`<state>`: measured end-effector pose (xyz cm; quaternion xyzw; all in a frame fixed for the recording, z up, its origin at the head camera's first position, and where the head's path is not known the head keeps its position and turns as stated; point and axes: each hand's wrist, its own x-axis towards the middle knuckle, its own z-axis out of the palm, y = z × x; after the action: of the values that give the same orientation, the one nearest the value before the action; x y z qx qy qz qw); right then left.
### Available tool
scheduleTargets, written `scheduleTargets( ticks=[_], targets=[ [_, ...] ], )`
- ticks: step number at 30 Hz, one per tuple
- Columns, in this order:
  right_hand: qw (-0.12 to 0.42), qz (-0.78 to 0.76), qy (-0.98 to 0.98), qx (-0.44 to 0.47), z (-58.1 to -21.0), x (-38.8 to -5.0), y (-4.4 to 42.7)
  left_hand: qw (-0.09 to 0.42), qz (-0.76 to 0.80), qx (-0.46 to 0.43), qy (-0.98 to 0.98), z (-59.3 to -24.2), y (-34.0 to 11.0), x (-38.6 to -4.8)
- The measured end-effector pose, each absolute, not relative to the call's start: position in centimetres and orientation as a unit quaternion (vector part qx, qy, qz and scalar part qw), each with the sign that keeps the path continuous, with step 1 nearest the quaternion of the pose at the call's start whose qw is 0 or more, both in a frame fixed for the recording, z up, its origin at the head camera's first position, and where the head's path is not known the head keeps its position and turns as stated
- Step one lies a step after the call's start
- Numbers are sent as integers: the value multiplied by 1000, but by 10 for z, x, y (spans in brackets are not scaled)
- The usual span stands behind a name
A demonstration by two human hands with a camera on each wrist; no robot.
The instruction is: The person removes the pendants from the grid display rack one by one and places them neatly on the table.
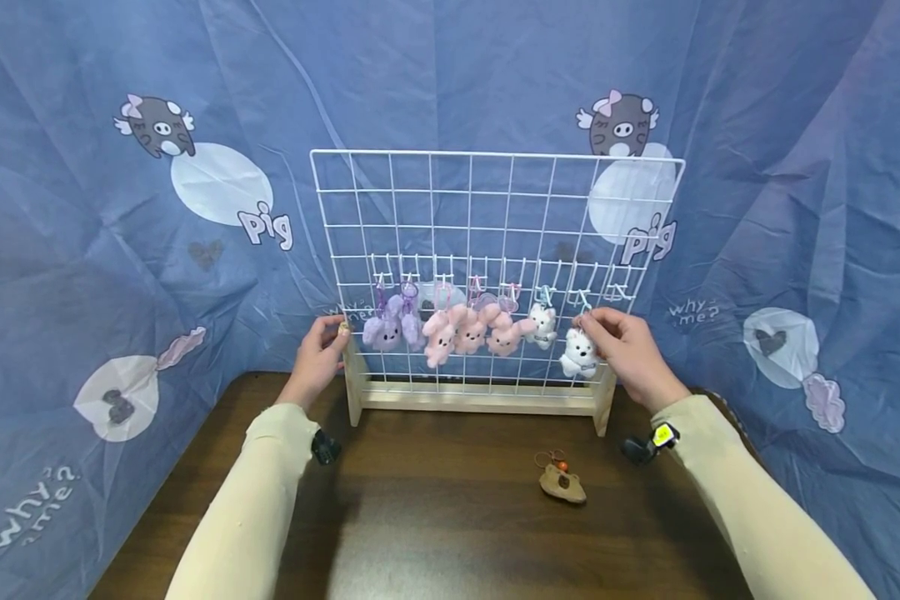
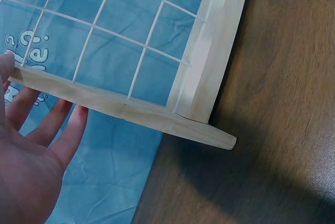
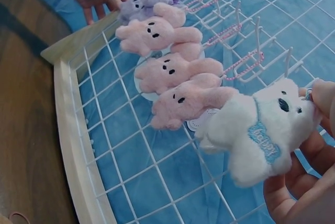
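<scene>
A white wire grid rack (image 1: 487, 194) stands upright in a pale wooden base (image 1: 472, 402). My left hand (image 1: 318, 354) grips the left wooden post (image 2: 125, 108), thumb in front and fingers behind. At the rack's right side, my right hand (image 1: 633, 354) pinches the top of a white plush bear keychain (image 3: 267, 130) by its metal clasp. A teal strap runs up from this bear to a hook. Just left of it hangs another white bear (image 1: 542, 327). Pink plush keychains (image 1: 470, 331) and purple plush keychains (image 1: 384, 333) hang further left on the same row.
A brown animal-head keychain (image 1: 562, 485) with an orange bead lies on the dark wooden table (image 1: 450, 533) in front of the rack. Another white hook (image 1: 618, 292) sits at the row's right end. Blue printed cloth (image 1: 450, 75) surrounds the table's back and sides.
</scene>
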<state>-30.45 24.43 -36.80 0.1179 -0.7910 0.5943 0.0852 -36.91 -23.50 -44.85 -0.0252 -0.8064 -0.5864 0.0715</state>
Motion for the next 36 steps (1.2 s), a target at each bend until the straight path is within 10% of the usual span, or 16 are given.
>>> scheduleTargets(
  ticks=[36],
  targets=[
    [51, 575, -803, 146, -388, -289, 241, 73, -589, -20, -805, -448, -234, -370]
  ],
)
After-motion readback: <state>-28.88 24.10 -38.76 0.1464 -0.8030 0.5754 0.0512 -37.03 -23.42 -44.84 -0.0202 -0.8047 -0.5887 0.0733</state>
